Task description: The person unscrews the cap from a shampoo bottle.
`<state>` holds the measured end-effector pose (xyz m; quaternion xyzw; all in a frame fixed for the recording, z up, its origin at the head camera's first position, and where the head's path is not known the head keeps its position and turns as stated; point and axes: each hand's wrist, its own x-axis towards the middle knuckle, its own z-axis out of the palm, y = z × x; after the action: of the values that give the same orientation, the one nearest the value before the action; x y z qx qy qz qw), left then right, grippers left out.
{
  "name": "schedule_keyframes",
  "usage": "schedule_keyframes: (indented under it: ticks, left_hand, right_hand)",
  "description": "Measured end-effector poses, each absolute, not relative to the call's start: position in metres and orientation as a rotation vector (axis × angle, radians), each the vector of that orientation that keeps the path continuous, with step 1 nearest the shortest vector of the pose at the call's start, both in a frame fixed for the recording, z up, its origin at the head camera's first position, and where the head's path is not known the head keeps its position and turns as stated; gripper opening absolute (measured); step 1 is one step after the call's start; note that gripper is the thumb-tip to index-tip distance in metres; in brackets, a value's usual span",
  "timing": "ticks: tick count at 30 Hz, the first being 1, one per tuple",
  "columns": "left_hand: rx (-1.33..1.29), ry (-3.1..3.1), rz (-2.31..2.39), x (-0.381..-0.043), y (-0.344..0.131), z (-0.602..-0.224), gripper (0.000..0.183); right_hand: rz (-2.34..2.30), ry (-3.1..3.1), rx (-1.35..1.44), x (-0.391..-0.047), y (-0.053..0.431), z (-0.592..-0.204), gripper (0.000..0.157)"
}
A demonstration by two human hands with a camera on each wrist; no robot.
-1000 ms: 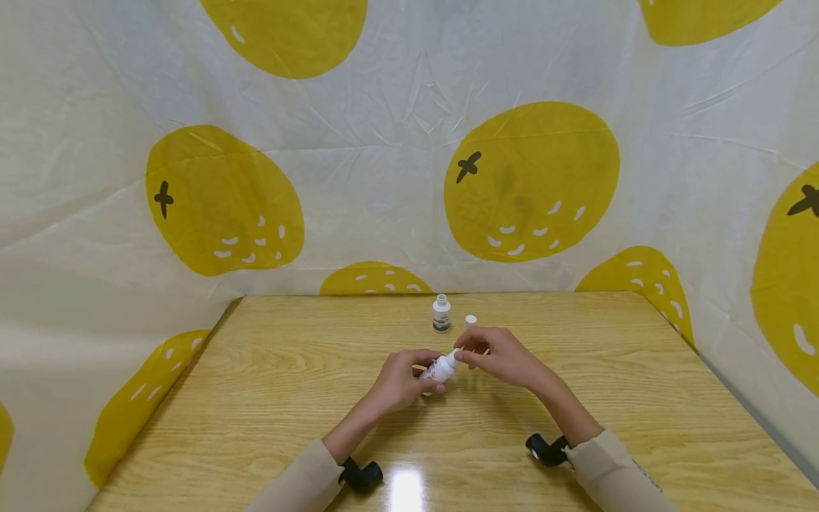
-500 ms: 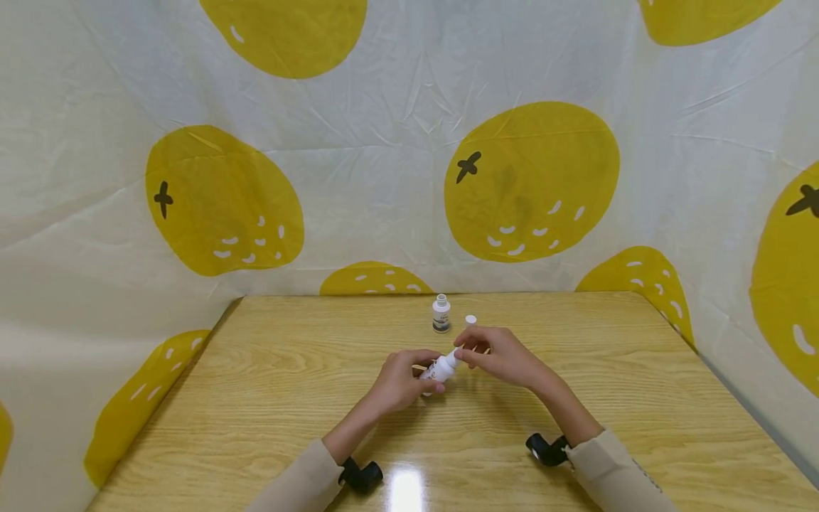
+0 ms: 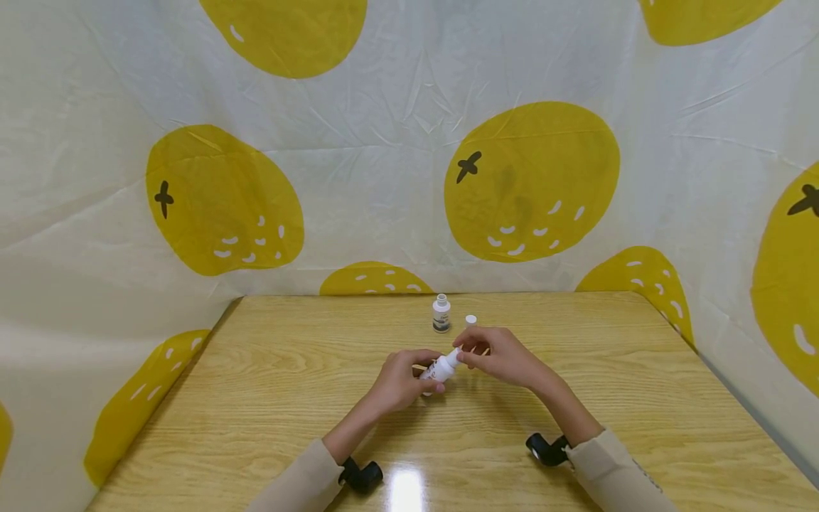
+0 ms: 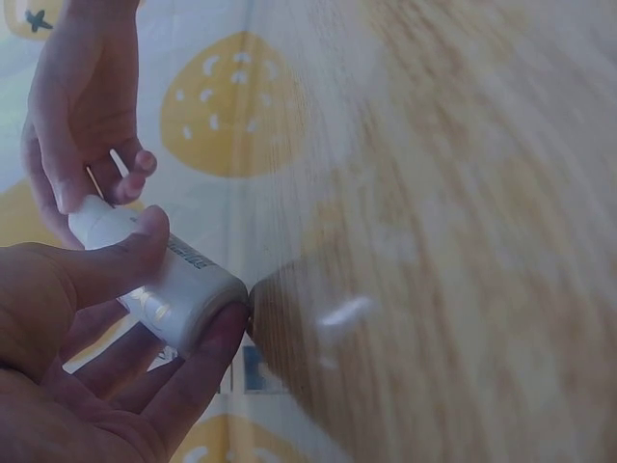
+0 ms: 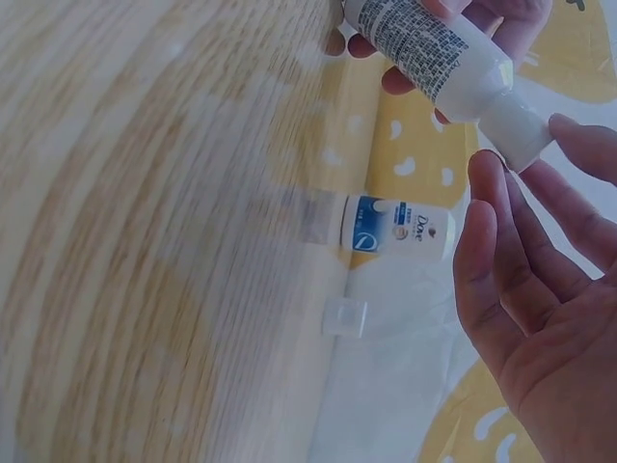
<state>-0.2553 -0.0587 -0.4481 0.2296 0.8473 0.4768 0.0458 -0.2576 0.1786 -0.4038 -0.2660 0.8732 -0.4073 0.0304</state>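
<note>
My left hand (image 3: 398, 382) grips a small white bottle (image 3: 438, 370) by its body and holds it tilted, with its top toward the upper right. At that top, the thumb and fingers of my right hand (image 3: 502, 355) pinch a white cap (image 5: 516, 132), which sits on the bottle's neck. Dense dark print covers the side of the bottle in the right wrist view. Fingers hide part of its body. Behind the hands, a second white bottle (image 3: 441, 315), marked Dove with a blue label patch, stands upright with its neck uncapped.
A loose white cap (image 3: 470, 321) stands on the wooden table (image 3: 288, 370), right of the standing bottle and just beyond my right hand. A white cloth (image 3: 384, 192) with yellow fruit shapes hangs at the table's back and sides. Black wrist cameras (image 3: 361, 476) sit near both sleeves.
</note>
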Motion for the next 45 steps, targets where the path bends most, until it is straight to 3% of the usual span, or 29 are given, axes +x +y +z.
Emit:
schedule_keyframes:
  ticks: [4,16,26,45]
  left_hand:
    - [0.702,2.588,1.457,-0.255,-0.0589,-0.4479,0.046]
    - [0.699,2.596,1.442,-0.2548,-0.0588,-0.4477,0.047]
    - [0.681,2.578,1.461,-0.2547,-0.0587,-0.4475,0.048]
    - [0.69,2.592,1.447,-0.2543,-0.0584,-0.4478,0.048]
  right_hand:
    - [-1.272,2.691,-0.81,-0.2571,0.1787,-0.4034,0.024]
    - [-1.281,2.687,-0.815,-0.2582,0.1787,-0.4051,0.015]
    - [-1.28,2.684,-0.819,-0.2588,0.1795,-0.4054,0.023]
    - [-1.279,2.67,-0.831,-0.2582,0.179,-0.4056,0.019]
